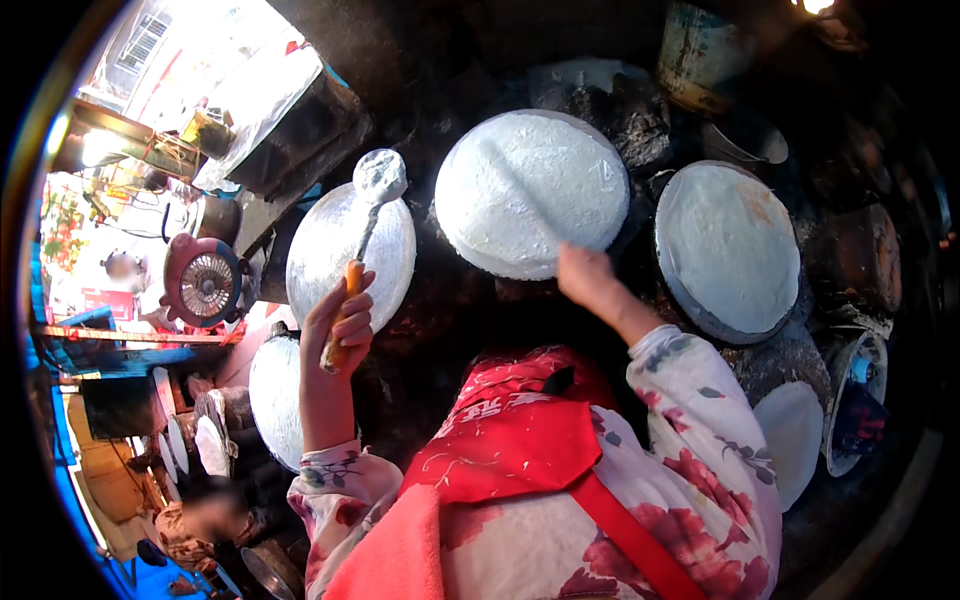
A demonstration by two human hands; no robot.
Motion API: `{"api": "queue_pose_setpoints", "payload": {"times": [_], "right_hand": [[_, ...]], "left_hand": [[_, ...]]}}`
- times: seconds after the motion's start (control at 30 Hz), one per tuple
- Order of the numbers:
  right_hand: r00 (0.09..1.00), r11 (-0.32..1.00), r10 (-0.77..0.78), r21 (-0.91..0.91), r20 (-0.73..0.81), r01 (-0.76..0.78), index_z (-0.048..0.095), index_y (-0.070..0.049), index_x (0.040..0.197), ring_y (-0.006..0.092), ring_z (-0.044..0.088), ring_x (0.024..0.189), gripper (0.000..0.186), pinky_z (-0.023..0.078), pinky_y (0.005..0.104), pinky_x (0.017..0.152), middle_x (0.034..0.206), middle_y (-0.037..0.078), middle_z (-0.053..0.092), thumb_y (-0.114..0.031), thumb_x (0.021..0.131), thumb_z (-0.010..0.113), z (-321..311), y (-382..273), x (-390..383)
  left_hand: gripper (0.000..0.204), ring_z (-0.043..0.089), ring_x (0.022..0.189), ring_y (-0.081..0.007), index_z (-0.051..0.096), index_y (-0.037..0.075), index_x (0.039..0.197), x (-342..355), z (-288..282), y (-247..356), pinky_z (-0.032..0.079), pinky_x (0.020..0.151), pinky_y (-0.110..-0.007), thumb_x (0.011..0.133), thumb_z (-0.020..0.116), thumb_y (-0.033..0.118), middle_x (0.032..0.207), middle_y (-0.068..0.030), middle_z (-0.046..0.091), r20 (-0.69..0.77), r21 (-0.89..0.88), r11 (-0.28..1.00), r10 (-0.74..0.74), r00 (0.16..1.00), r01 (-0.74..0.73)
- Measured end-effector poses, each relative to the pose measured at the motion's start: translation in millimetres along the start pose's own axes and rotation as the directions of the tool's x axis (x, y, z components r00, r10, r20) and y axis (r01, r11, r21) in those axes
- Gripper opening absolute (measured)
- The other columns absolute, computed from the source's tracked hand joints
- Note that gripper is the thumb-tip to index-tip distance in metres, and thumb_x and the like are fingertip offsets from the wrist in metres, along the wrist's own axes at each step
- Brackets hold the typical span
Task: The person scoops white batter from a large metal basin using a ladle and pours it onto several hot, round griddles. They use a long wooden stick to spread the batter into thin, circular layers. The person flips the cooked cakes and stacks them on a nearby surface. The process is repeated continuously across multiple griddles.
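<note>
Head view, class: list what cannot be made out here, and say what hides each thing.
- Right hand: its fingers lie on the middle white griddle; any tool is hidden by the hand.
- Ladle handle: partly covered by the left hand.
- Lower right disc: partly hidden by the sleeve.
- Top right pots: too dark.
</note>
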State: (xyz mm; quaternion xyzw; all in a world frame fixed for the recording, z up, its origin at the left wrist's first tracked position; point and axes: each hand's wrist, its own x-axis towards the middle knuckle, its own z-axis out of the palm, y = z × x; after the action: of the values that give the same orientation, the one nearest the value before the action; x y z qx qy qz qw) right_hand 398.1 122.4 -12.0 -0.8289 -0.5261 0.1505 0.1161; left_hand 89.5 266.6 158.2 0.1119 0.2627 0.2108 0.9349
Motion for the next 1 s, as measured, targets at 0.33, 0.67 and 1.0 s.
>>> {"api": "queue_pose_setpoints", "payload": {"times": [0.33,0.67,1.0], "right_hand": [[1.000,0.999,0.001,0.054,-0.008,-0.001,0.056,-0.002,0.083,0.0370,0.064,0.073,0.014,0.052,0.0471,0.064,0.073,0.022,0.063,-0.015,0.082,0.050,-5,19,9],[0.999,0.972,0.002,0.234,0.053,-0.015,0.053,-0.001,0.083,0.0410,0.061,0.071,0.025,0.048,0.0514,0.062,0.073,0.023,0.062,-0.025,0.089,0.048,29,-19,-38],[0.990,0.723,-0.050,0.689,0.133,-0.056,0.053,0.001,0.082,0.0453,0.058,0.076,0.029,0.044,0.0523,0.066,0.077,0.027,0.059,-0.026,0.090,0.046,95,-146,-2]], "left_hand": [[0.039,0.037,0.046,-0.0048,0.037,-0.007,0.123,-31,-7,11,0.033,0.040,-0.019,0.098,0.039,0.022,0.072,-0.0002,0.040,-0.130,-0.029,0.995,0.088,0.988,-0.093],[0.033,0.039,0.048,-0.0054,0.042,-0.002,0.117,-18,-38,31,0.034,0.041,-0.019,0.092,0.048,0.019,0.073,-0.0007,0.043,-0.158,0.162,0.980,0.140,0.977,-0.115],[0.016,0.045,0.042,-0.0099,0.044,0.004,0.096,36,-98,20,0.038,0.036,-0.024,0.086,0.054,0.012,0.069,-0.0030,0.050,-0.319,0.818,0.573,0.514,0.796,-0.042]]}}
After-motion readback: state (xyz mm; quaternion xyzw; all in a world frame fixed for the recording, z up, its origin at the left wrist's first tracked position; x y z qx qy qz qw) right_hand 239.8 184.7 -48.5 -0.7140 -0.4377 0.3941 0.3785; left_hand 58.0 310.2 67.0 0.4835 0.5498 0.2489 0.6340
